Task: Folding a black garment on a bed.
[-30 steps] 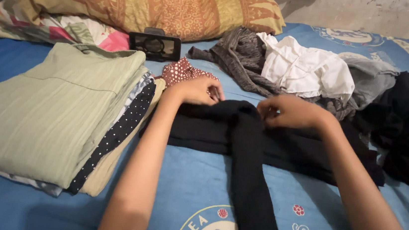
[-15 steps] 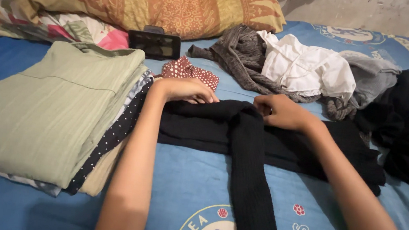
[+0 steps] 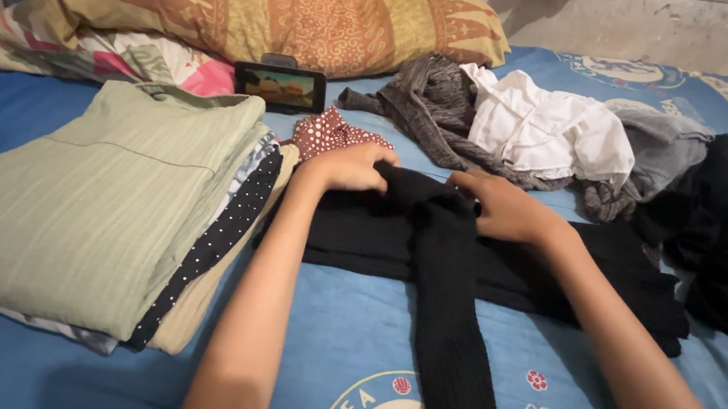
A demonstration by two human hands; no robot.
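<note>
A black knitted garment (image 3: 456,267) lies across the blue bedsheet (image 3: 334,335), one sleeve folded down toward me. My left hand (image 3: 352,166) grips its top edge on the left. My right hand (image 3: 499,206) pinches the same top edge just right of the folded sleeve. Both hands rest on the fabric, close together.
A stack of folded clothes (image 3: 107,198), pale green on top, sits at the left. Behind it lie a patterned pillow (image 3: 258,8), a phone (image 3: 280,87) and a red dotted cloth (image 3: 331,130). A heap of unfolded grey, white and black clothes (image 3: 584,137) fills the right.
Both hands have shifted slightly along the garment's top edge and drawn a little closer together; the view has tilted slightly downward.
</note>
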